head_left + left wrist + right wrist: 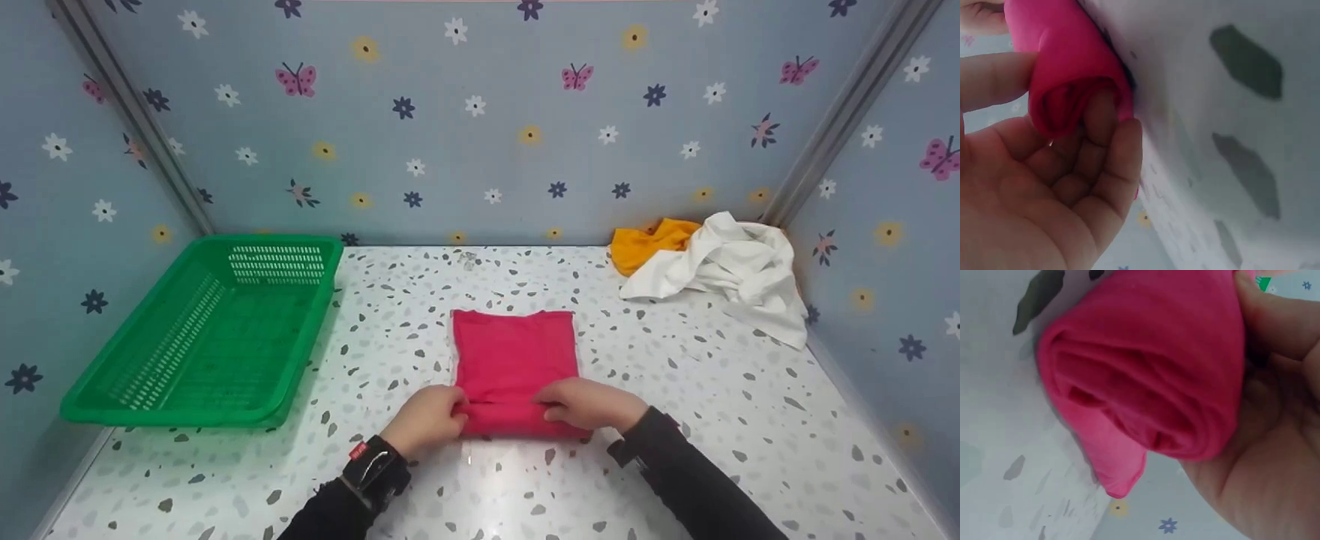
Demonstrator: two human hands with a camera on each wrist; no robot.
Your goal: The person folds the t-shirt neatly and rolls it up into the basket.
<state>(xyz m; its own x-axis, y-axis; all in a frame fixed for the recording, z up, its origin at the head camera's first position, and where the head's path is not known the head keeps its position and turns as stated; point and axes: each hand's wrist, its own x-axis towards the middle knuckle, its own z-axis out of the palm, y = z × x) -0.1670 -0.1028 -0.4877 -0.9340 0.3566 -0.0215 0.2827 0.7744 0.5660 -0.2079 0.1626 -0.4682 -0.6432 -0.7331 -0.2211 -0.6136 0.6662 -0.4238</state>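
Note:
A pinkish-red cloth lies on the speckled table, its far part flat and its near edge rolled into a thick tube. At the left end of the roll, my left hand grips it; the left wrist view shows the thumb on one side of the rolled cloth and curled fingers at its open end. My right hand holds the roll toward its right end. In the right wrist view the spiral layers of the rolled cloth show, with the thumb against it and the other fingers mostly hidden.
A green plastic basket with slotted sides stands on the left. At the back right lie a crumpled white cloth and a yellow-orange cloth. Blue panels with flowers and butterflies enclose the back and both sides of the table.

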